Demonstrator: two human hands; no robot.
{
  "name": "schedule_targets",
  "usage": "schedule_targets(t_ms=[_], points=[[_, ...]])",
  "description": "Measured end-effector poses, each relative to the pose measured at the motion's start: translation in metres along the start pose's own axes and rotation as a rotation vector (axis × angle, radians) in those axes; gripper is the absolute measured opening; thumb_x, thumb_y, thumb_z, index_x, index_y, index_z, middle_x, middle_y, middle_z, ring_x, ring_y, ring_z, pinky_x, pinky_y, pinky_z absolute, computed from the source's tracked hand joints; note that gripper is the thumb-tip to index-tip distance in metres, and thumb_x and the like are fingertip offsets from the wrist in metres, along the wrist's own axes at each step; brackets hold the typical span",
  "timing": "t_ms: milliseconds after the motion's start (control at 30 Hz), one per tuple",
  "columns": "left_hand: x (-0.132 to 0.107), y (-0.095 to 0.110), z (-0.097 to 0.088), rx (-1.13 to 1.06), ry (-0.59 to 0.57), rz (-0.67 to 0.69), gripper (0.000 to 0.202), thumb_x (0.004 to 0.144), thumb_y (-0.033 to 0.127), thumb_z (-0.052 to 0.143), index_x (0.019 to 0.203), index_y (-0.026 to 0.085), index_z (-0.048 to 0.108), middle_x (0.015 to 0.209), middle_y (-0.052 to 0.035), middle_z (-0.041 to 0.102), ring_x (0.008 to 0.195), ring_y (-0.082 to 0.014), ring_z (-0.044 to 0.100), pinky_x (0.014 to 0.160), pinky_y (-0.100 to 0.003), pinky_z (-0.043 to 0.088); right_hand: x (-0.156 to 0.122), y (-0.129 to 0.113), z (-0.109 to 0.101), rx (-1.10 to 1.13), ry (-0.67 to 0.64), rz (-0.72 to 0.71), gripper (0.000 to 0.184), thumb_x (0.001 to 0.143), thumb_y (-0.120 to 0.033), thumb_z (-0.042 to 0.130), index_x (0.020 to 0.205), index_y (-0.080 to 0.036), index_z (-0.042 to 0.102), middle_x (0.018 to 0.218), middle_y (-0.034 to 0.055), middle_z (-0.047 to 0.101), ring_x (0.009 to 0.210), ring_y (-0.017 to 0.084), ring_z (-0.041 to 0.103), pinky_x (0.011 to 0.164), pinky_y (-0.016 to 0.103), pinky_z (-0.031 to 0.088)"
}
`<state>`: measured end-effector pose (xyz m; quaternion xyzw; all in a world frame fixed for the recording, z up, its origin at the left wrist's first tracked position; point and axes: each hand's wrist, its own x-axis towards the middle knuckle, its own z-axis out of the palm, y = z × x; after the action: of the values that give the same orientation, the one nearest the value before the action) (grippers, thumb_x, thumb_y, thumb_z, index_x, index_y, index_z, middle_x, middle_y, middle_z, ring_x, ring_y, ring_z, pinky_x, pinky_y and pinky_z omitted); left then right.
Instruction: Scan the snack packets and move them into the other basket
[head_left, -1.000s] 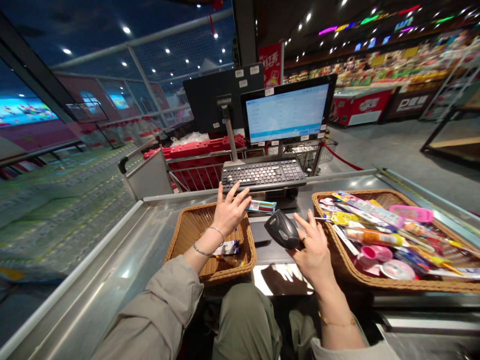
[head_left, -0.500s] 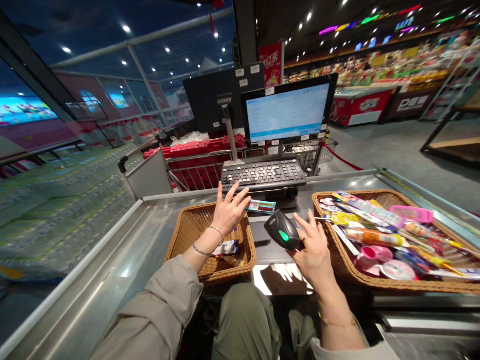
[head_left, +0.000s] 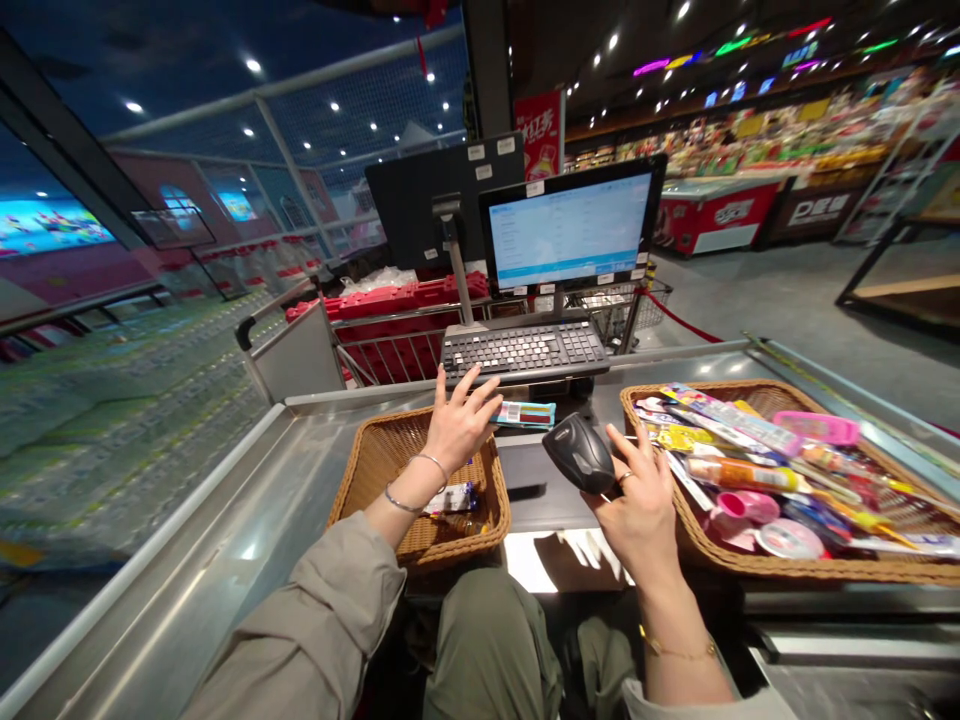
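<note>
My left hand [head_left: 459, 425] is over the small wicker basket, its fingertips by the front edge of the keyboard [head_left: 525, 350]. A slim light-blue packet [head_left: 527, 414] with a barcode sticks out to the right from under this hand, apparently pinched by the hidden thumb. My right hand [head_left: 637, 495] holds a black handheld barcode scanner [head_left: 579, 455] by its mostly hidden handle, with some fingers stretched out. The scanner's head points up and left, close to the packet. Inside the small wicker basket [head_left: 351, 480] are a few small packaged items [head_left: 454, 498].
A larger wicker basket [head_left: 757, 570] at right holds toothbrush-like packs, pink plastic pieces and other small goods. Behind the keyboard stands a lit monitor [head_left: 570, 230]. The metal counter [head_left: 247, 530] has raised edges. A shopping trolley [head_left: 397, 355] stands beyond it.
My right hand and the scanner have moved slightly right and up, a little away from the packet. The green light on the scanner no longer shows. My left hand has hardly moved.
</note>
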<state>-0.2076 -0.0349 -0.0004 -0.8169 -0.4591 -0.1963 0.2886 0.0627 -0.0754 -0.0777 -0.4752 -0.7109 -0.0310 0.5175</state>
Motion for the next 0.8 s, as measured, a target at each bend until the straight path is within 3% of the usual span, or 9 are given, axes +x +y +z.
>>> schedule_targets(t_ms=[533, 800], points=[[0.019, 0.024, -0.003, -0.104, -0.020, -0.028, 0.040, 0.082, 0.036, 0.076, 0.120, 0.026, 0.067, 0.143, -0.0082, 0.060, 0.144, -0.0370, 0.039, 0.119, -0.077, 0.006, 0.001, 0.014, -0.025, -0.080, 0.070, 0.093, 0.023, 0.082, -0.031, 0.064, 0.102, -0.021, 0.068, 0.138, 0.0144, 0.062, 0.145, 0.043, 0.037, 0.112, 0.076, 0.021], [0.032, 0.039, 0.002, -0.175, -0.006, -0.059, 0.038, 0.085, 0.043, 0.072, 0.118, 0.026, 0.068, 0.142, -0.0084, 0.061, 0.144, -0.0368, 0.038, 0.119, -0.076, 0.006, 0.000, 0.024, -0.038, -0.105, 0.075, 0.142, 0.025, 0.081, -0.023, 0.057, 0.104, -0.020, 0.068, 0.141, 0.0139, 0.060, 0.146, 0.043, 0.034, 0.111, 0.078, 0.017]])
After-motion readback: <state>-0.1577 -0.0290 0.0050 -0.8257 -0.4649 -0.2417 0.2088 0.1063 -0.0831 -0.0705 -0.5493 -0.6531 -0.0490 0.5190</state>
